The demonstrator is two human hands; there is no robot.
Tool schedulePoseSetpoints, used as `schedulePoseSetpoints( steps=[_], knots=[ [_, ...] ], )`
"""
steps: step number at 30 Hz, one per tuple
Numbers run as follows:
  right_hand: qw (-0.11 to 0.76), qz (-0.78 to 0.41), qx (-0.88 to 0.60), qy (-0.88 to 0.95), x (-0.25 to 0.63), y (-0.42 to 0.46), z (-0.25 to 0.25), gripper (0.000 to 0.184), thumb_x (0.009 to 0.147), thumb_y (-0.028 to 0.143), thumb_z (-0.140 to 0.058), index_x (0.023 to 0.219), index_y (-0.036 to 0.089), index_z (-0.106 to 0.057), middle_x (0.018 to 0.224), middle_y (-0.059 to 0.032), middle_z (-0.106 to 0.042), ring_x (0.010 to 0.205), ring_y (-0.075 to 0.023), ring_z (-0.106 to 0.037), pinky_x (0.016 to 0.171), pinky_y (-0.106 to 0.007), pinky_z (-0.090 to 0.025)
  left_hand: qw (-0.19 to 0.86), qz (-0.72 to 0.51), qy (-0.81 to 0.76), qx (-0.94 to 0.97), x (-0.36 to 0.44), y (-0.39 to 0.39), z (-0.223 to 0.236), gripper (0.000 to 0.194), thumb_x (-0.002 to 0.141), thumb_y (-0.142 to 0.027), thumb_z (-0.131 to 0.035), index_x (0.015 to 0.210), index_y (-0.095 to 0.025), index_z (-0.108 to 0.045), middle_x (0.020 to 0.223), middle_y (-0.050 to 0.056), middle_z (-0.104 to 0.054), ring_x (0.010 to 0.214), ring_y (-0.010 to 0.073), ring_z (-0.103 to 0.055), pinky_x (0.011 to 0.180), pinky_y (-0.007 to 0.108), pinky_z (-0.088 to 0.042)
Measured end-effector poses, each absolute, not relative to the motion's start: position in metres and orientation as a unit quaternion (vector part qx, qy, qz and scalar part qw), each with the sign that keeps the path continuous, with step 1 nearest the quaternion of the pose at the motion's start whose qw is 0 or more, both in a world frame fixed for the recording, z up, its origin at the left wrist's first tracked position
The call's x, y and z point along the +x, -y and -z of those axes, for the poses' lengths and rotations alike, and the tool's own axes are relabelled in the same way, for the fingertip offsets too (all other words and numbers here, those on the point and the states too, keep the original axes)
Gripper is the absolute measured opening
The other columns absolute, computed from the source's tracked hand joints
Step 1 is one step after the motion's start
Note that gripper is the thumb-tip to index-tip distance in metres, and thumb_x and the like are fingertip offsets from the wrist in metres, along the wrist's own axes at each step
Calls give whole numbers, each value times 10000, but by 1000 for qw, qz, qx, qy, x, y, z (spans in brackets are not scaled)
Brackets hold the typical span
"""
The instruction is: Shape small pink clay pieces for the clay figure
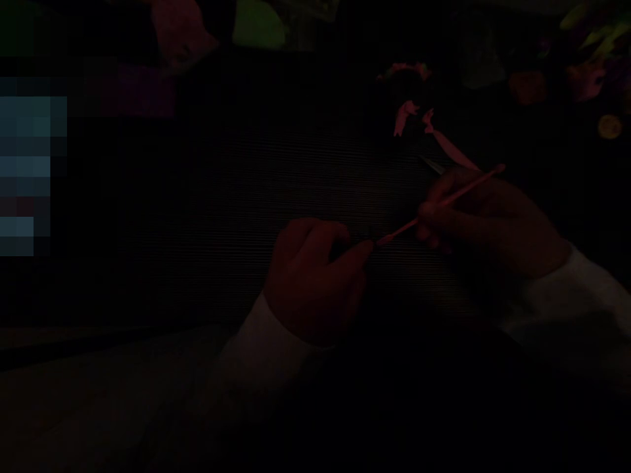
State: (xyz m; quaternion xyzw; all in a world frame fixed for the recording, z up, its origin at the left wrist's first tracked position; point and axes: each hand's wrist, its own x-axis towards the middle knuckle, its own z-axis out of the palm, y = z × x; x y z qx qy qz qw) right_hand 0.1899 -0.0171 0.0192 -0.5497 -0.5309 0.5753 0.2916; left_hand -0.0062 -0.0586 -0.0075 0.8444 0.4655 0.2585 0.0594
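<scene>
Darkness over most of the head view, with many outlines hard to make out. At lower centre, left hand in a white sleeve, back turned up, fingers folded inward, thumb and forefinger pinched on a small dark piece; cannot tell its kind. Farther right, right hand in another white cuff, closed in a pen-like grip on a slim pink stick. Slants from a knobbed end at upper right, past the right fingertips, down to a flattened end just beside the left thumb tip; cannot tell about contact with the dark piece. Just beyond the right fingers, a grey pointed tip, aimed away to the upper left; cannot tell whether held or lying on the dark, finely ridged tabletop. From behind the right hand toward the upper left, a pink ribbon; near its far end, a short pink strip and a reddish trim. Along the far side, a pink shape, a green shape, an orange lump and a yellow disc.
</scene>
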Motion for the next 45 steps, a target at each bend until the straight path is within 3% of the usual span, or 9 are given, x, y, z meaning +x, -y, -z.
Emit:
schedulePoseSetpoints(
  steps=[22,35,39,42,45],
  knots=[
    [226,-591,-569,526,188,8,-25,149,726,267,-618,687,188,-499,528,36,-576,386,-50,-475,341,-176,-361,56,-253,-462,848,-6,59,9,221,718,-189,-530,904,-200,-651,814,79,-599,749,224,-513,650,412,-435],
    [281,-584,-567,509,188,13,-21,145,712,265,-636,677,196,-513,518,37,-572,386,-62,-476,338,-184,-349,68,-248,-474,842,-6,60,7,221,723,-187,-522,897,-200,-657,814,74,-606,748,219,-526,666,415,-446],
    [345,-540,-608,470,191,38,-26,86,746,238,-597,714,201,-527,566,36,-587,463,-69,-519,406,-182,-388,63,-248,-476,842,-6,60,8,235,723,-188,-523,921,-205,-649,828,67,-600,761,215,-509,665,399,-450],
    [353,-434,-641,526,193,68,-26,40,781,239,-556,811,233,-582,705,18,-634,656,-93,-591,580,-200,-457,61,-252,-473,842,-6,59,9,254,724,-182,-515,942,-213,-642,836,62,-598,767,211,-502,670,394,-446],
    [300,-342,-623,637,191,95,-22,213,778,179,-544,966,270,-584,885,10,-644,805,-129,-594,701,-245,-473,57,-249,-474,843,-6,59,8,269,712,-180,-519,948,-207,-645,844,74,-602,774,223,-494,665,400,-439]
  ],
)
